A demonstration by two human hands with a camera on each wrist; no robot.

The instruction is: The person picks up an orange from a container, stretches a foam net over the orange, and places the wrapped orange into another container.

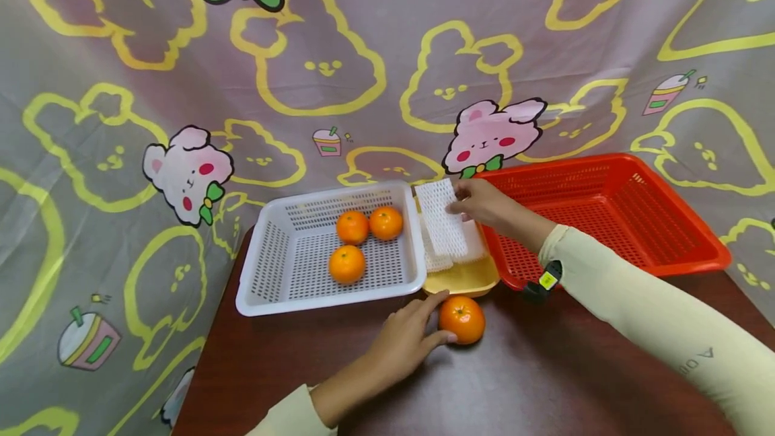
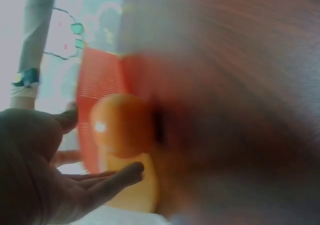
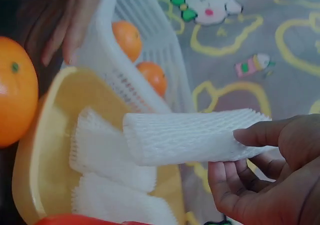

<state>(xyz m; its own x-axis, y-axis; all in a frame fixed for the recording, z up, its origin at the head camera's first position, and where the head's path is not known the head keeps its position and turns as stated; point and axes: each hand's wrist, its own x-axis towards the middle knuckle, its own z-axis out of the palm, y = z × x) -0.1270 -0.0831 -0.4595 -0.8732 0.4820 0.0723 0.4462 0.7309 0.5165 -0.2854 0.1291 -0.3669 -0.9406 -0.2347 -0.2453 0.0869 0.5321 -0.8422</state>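
My right hand (image 1: 478, 204) pinches a white foam fruit net (image 1: 442, 217) between thumb and fingers. In the right wrist view the foam net (image 3: 190, 137) looks like a flattened sleeve, held above a yellow basket (image 3: 47, 130). More foam nets (image 3: 107, 150) lie inside that basket. On the table, an orange (image 1: 462, 320) sits just in front of the yellow basket (image 1: 460, 280). At its left side is my left hand (image 1: 399, 338), thumb and forefinger spread around the near edge. The left wrist view is blurred, with the orange (image 2: 122, 125) beyond the extended fingers.
A white basket (image 1: 254, 288) at the left holds several oranges (image 1: 348, 264). To the right stands a red basket (image 1: 696, 261); the yellow basket is wedged between the two. A patterned cloth (image 1: 387, 79) hangs behind the dark table (image 1: 254, 369).
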